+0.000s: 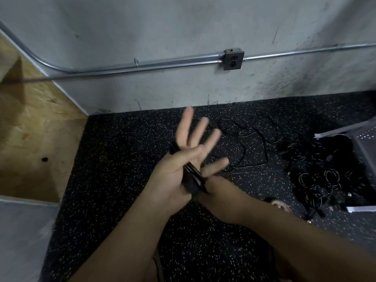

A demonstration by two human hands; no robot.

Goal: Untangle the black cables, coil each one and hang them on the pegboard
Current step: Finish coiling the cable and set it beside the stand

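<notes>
Early days: one cable point(192, 178) wound round left hand point(173, 171), fingers splayed. Right hand point(210, 189) fingers hidden, can't tell. Tangle point(313, 174) at 3 o'clock not yet coiled.

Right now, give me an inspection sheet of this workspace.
Surface: speckled black floor, dim.
Job's things: black bundle across the left hand; perforated panel at right edge, perhaps the pegboard.
Clutter: nothing seen.
Hands: left hand fingers spread straight; right hand blurred, grip unclear.
Cables: loose cable sprawled on floor; coiled heap to its right.
Surroundings: concrete wall, conduit, outlet box, plywood left.
</notes>
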